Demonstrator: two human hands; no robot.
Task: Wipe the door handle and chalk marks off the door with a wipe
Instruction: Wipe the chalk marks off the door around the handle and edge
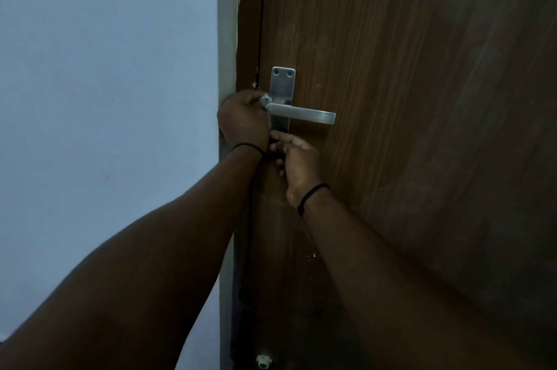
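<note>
Against the brown door (422,128), left hand (242,121) pinches a wipe (265,100) at the handle (301,115); right hand (298,164) curled, grip unclear.

Dim light throughout, nothing brightly lit. The left half is taken up by a plain pale bluish wall (105,83), smooth and unmarked apart from faint specks. A narrow grey-white frame edge (226,23) is seen running upright where the wall ends, chipped brown trim just beside it. Low down, near the bottom edge, a small pale stopper-like fitting (264,361) is glimpsed, its detail too blurred to be made out
</note>
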